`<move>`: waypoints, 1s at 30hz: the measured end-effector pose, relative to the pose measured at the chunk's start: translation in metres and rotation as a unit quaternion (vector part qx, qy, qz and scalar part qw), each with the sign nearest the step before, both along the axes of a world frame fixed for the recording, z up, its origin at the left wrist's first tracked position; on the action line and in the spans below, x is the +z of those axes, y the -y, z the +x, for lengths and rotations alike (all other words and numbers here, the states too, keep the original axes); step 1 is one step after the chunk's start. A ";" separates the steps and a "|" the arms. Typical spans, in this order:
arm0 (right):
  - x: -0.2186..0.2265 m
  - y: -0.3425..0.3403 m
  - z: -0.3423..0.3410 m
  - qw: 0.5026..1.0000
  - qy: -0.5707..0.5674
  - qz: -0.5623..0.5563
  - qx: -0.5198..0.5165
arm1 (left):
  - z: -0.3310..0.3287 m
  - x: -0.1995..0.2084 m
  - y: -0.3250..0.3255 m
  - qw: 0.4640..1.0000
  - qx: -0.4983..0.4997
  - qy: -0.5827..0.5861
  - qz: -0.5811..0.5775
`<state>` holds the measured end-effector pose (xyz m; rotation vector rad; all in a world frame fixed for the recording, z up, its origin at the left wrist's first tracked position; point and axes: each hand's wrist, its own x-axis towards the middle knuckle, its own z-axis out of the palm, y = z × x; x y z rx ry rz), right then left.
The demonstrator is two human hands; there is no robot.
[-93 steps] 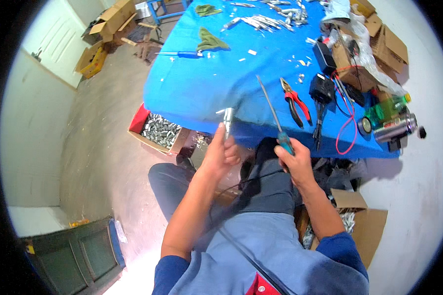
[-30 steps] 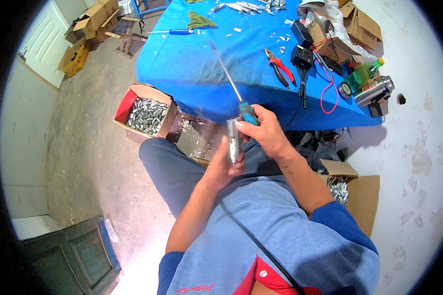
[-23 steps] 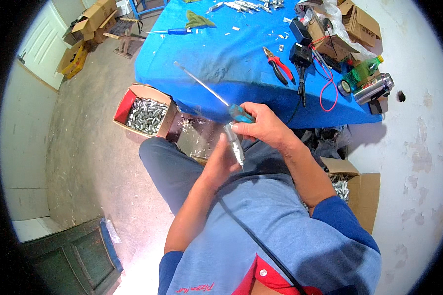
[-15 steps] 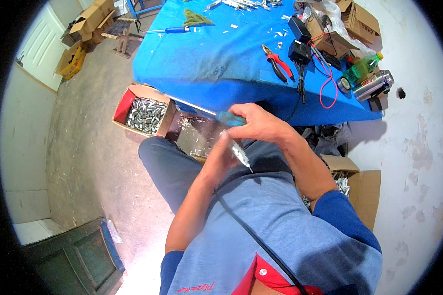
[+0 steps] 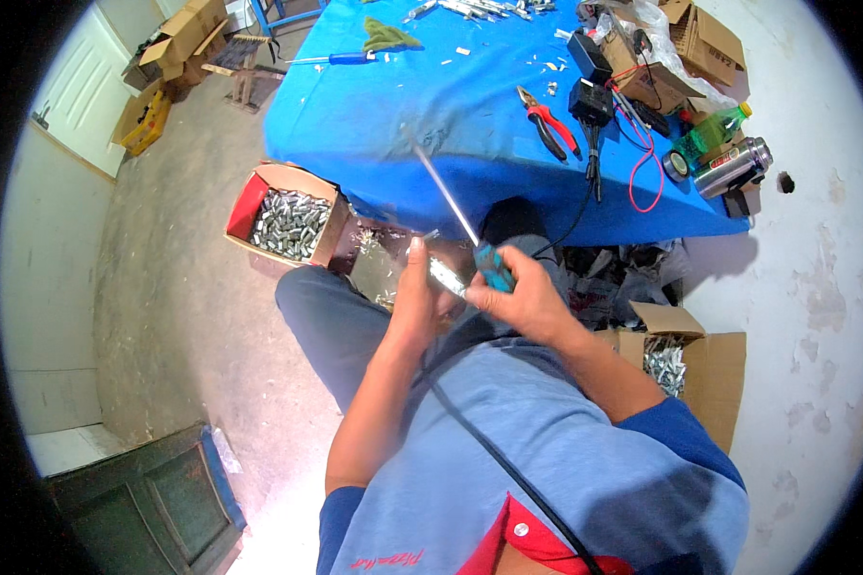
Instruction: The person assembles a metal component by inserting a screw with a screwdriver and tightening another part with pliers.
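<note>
My right hand [image 5: 532, 299] is closed around the teal handle of a screwdriver [image 5: 494, 266], whose long metal shaft points away over the near edge of the blue-covered table. In my left hand [image 5: 420, 299] is a small, slim silver-white metal part [image 5: 448, 277], held above my lap with the thumb raised beside it. The right thumb and fingertips meet the near end of that part, or lie very close to it. What the part is exactly cannot be made out.
The blue tablecloth [image 5: 384, 125] carries red-handled pliers [image 5: 548, 125], another screwdriver [image 5: 345, 58], a green cloth [image 5: 389, 35], a metal flask [image 5: 734, 166] and a green bottle [image 5: 714, 132]. A carton of metal pieces [image 5: 291, 224] stands left of my knee, another box [image 5: 719, 369] at right.
The screwdriver has swung from pointing left to pointing away over the table. My right hand has shifted right and nearer to me. The metal part has turned, and my left thumb has lifted.
</note>
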<state>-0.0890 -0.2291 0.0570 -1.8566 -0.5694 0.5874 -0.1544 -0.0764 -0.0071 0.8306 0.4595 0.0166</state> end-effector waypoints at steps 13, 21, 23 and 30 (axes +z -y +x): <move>0.009 0.004 0.043 0.996 -0.065 0.057 0.001 | 0.010 0.033 -0.005 0.996 0.018 0.004 -0.083; 0.010 0.007 0.109 0.987 -0.002 0.066 0.143 | 0.027 0.030 -0.010 0.996 -0.028 0.018 -0.081; 0.011 0.007 0.125 0.984 -0.003 0.079 0.159 | 0.035 0.039 -0.011 0.996 -0.024 0.000 -0.081; 0.022 -0.003 0.170 0.981 -0.022 0.081 0.176 | 0.070 0.029 -0.025 0.998 -0.035 -0.038 -0.040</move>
